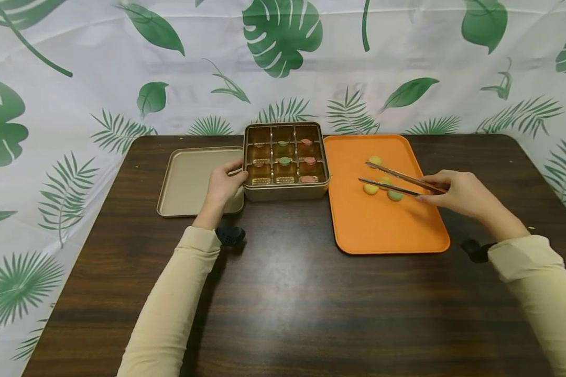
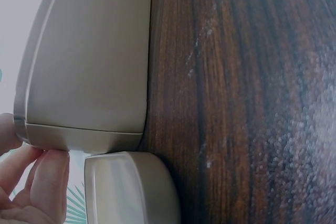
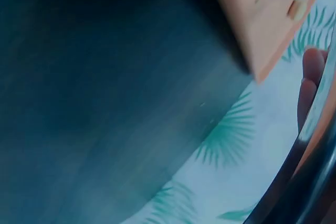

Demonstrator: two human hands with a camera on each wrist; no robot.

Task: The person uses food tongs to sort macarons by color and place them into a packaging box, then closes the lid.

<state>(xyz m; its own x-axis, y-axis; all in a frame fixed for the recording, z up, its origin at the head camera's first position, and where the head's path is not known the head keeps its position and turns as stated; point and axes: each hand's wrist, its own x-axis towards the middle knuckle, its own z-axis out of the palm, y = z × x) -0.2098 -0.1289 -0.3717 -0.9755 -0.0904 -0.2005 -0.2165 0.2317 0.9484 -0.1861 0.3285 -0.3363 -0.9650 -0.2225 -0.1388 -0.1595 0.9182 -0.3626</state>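
Observation:
My left hand grips the left edge of a gold tin box, its thumb at the rim; the left wrist view shows the fingers against the box's side. Inside is a divided insert whose compartments hold green macarons, pink macarons and brownish ones on the left. My right hand holds metal tongs, their arms spread above an orange tray. On that tray lie yellow macarons and a green macaron, close to the tong tips. Nothing appears pinched between the tips.
A shallow gold lid lies on the dark wooden table left of the box. The orange tray sits immediately right of the box. Behind the table hangs a white leaf-print cloth.

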